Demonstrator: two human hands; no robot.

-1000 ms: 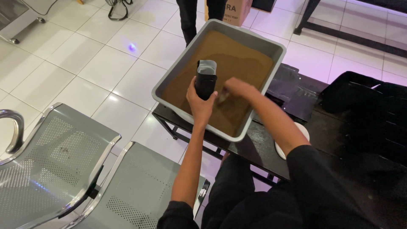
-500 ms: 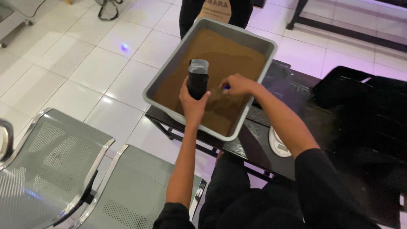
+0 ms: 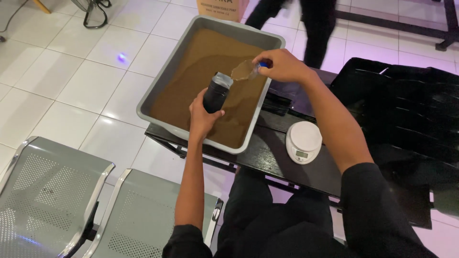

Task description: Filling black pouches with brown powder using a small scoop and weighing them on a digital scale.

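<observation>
The right hand (image 3: 282,64) has lifted, pinching a heaped scoop (image 3: 244,70) over the pouch (image 3: 216,93) the left hand (image 3: 203,117) grips; a tilt could spill powder.

The left arm reached straight out from the near edge, bare below a dark sleeve. The left hand (image 3: 203,117) was curled in a grip, thumb to the right. The right arm came in from the near right, bent at the elbow. The right hand (image 3: 283,66) was raised farther out, fingers pinched, knuckles up.
</observation>
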